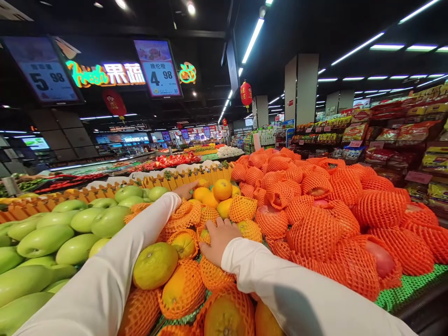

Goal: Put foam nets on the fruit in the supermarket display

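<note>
At the left, smooth, shiny green fruits (pixel 82 219) are heaped by themselves, likely so that the kinds are not mixed. Behind them, a low orange fence of small pointed boards (pixel 179 178) is set, perhaps so that nothing rolls away. The bare left hand (pixel 185 190), with a white cloth sleeve (pixel 129 238) worn down to the wrist, is stretched toward the back of the round, bright oranges (pixel 222 189). Its fingers are partly hidden, so it cannot be told whether anything is gripped. Some oranges are left bare, just right of this hand; others are wrapped in stretchy orange foam nets (pixel 196 282), probably to save them from bumps. The right hand (pixel 220 237) is held apart from the left, palm down, with its fingers spread over netted oranges nearer the front; whether one is gripped cannot be told. At the right, big fruits in red-orange foam nets (pixel 317 233) are piled on a bumpy green mat (pixel 413 284), laid on the dark counter (pixel 420 305).
</note>
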A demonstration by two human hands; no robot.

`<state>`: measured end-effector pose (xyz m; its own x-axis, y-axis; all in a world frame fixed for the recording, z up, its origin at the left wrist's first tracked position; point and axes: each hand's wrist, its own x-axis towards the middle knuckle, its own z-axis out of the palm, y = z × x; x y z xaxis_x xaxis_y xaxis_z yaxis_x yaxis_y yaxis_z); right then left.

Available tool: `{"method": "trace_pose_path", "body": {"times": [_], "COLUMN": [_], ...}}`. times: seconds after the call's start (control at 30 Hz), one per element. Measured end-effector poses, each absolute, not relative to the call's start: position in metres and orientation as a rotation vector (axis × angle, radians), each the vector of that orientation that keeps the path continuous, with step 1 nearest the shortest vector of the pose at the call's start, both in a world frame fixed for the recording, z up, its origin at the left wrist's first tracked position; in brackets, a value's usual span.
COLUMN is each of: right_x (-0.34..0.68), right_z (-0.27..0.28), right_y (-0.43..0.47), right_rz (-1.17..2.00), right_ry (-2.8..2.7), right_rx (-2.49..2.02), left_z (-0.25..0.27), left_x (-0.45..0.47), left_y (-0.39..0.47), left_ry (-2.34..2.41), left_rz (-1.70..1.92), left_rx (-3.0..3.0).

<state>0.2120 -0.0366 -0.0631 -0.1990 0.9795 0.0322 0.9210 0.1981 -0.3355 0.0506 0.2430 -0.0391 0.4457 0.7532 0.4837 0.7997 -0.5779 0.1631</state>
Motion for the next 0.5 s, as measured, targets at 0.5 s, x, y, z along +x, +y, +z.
{"method": "trace_pose_path", "body": {"times": [0.5], "right_x": [0.218], "right_z": [-0.073], "right_y": [-0.021], "right_rz": [0.26], "right_ry": [-2.183], "right_rx": [-1.754], "left_z": [0.045], "left_x": [0.029], "left_y": [0.023], "left_ry": [-1.684], "left_rz": [0.02], "left_rx": [-2.664]}}
